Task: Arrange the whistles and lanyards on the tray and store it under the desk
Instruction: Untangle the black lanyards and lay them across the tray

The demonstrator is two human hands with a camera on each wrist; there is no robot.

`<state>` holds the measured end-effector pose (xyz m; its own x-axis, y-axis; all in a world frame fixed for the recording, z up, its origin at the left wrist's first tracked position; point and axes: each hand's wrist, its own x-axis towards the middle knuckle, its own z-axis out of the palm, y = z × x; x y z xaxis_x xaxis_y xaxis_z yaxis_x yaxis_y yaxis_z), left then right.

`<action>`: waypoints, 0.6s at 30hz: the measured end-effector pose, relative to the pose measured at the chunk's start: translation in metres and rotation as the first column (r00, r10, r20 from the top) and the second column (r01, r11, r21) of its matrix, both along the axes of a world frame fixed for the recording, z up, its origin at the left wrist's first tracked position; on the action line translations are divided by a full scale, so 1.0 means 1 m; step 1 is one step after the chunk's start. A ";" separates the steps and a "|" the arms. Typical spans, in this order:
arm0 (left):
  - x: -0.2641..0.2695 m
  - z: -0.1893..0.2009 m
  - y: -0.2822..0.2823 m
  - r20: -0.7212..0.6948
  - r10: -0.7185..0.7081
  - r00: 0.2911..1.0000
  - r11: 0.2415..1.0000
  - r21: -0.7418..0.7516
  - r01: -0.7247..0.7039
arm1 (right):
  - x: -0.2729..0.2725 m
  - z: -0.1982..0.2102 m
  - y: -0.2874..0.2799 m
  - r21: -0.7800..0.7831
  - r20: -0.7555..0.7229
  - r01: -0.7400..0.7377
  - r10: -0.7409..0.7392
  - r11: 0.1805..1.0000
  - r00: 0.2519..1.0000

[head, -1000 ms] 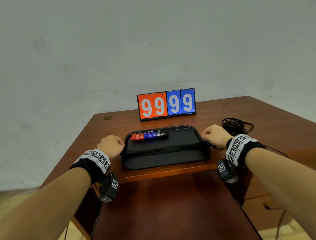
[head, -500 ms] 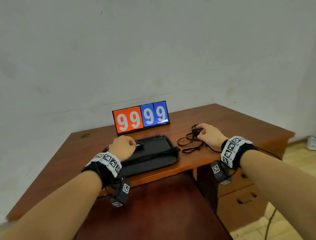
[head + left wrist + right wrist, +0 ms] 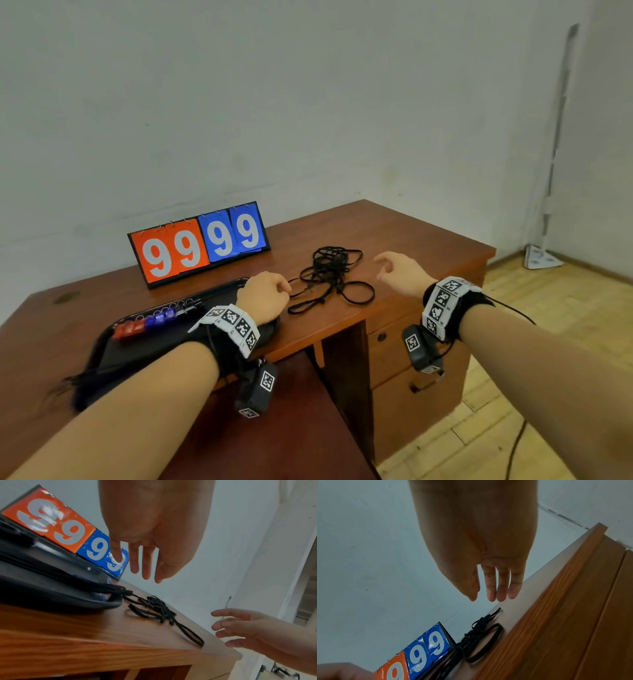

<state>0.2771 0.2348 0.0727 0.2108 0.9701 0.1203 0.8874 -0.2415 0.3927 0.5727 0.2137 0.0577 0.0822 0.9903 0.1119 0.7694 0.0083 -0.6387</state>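
Observation:
A black tray (image 3: 113, 346) lies on the desk's left part. Red, blue and black whistles (image 3: 154, 317) stand in a row along its far side, and black cords (image 3: 68, 577) stretch across it. A tangled pile of black lanyards (image 3: 330, 274) rests on the desk to the right of the tray. My left hand (image 3: 274, 287) hovers over the tray's right end, its fingers (image 3: 147, 566) hanging loose and holding nothing. My right hand (image 3: 387, 270) floats just right of the pile, relaxed and empty, with the lanyards (image 3: 481, 635) below it.
An orange and blue scoreboard (image 3: 198, 245) reading 9999 stands behind the tray. The wooden desk (image 3: 411, 240) has drawers (image 3: 394, 359) on its right and a kneehole below the tray. A white stand (image 3: 543, 257) leans in the room's right corner.
My view swung right. The left hand crossed from the tray's left side to its right end. The right hand went to the lanyard pile, then lifted off it to the right.

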 end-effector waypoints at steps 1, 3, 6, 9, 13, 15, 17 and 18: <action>0.007 -0.003 0.004 -0.003 -0.006 1.000 1.000 -0.005 0.006 | 0.002 -0.002 0.002 -0.004 -0.003 -0.006 0.006 1.000 1.000; 0.019 -0.008 0.012 -0.007 -0.013 1.000 1.000 -0.022 0.013 | 0.005 -0.007 0.007 -0.007 -0.017 -0.016 0.015 1.000 1.000; 0.032 -0.015 0.024 -0.037 0.002 0.999 0.999 -0.050 -0.004 | 0.003 -0.013 0.018 -0.014 -0.035 -0.031 0.031 0.999 0.999; 0.042 -0.022 0.038 -0.094 0.022 0.995 0.998 -0.061 -0.028 | -0.004 -0.016 0.032 -0.012 -0.045 -0.073 0.072 0.997 0.996; 0.051 -0.027 0.057 -0.138 0.050 0.989 0.992 -0.108 -0.066 | -0.017 -0.018 0.054 -0.020 -0.049 -0.147 0.146 0.989 0.988; 0.055 -0.027 0.066 -0.149 0.044 0.988 0.990 -0.128 -0.064 | -0.024 -0.017 0.063 -0.026 -0.058 -0.178 0.176 0.984 0.983; 0.059 -0.027 0.075 -0.169 0.045 0.985 0.988 -0.138 -0.069 | -0.030 -0.016 0.070 -0.020 -0.057 -0.198 0.197 0.980 0.979; 0.061 -0.028 0.079 -0.183 0.039 0.982 0.987 -0.143 -0.066 | -0.033 -0.015 0.072 -0.014 -0.052 -0.208 0.207 0.978 0.977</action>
<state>0.3380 0.3137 0.0445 0.1642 0.9846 -0.0605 0.9564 -0.1439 0.2541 0.5396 0.2860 0.0428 -0.1208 0.9882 0.0941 0.7194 0.1524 -0.6776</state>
